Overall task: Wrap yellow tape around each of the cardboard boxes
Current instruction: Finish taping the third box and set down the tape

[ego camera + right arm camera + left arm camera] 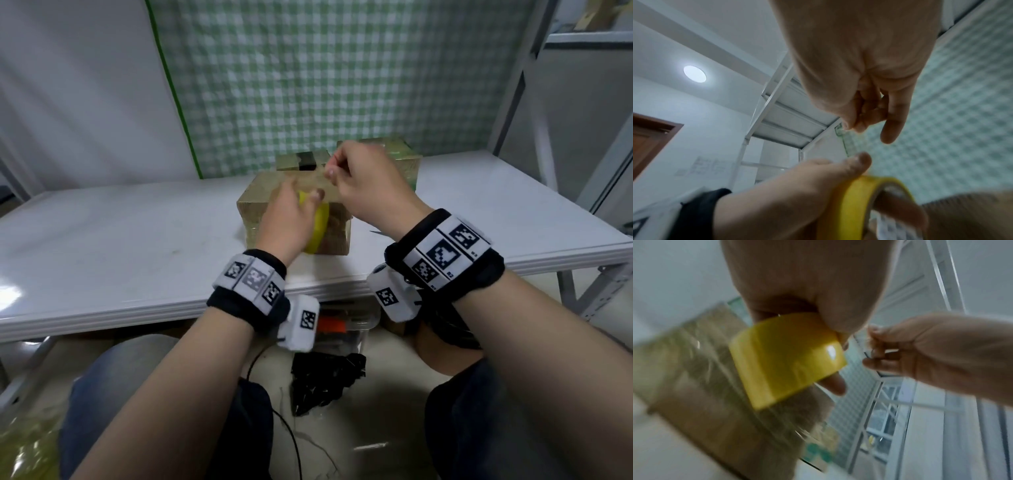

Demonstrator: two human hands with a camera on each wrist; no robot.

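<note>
I see yellow tape roll [317, 229] upright vs front of nearest cardboard box [255, 205] on table; 2 more boxes [400, 156] behind, w/ glossy wrap.

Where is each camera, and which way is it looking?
Head: on the person's head, looking down at the table, the nearest box, both forearms and knees.
Left wrist: on the left wrist, looking along the left hand at the tape roll.
Right wrist: on the right wrist, tilted up past the right hand towards the ceiling light.
Shared: all three show the roll and both hands.
</note>
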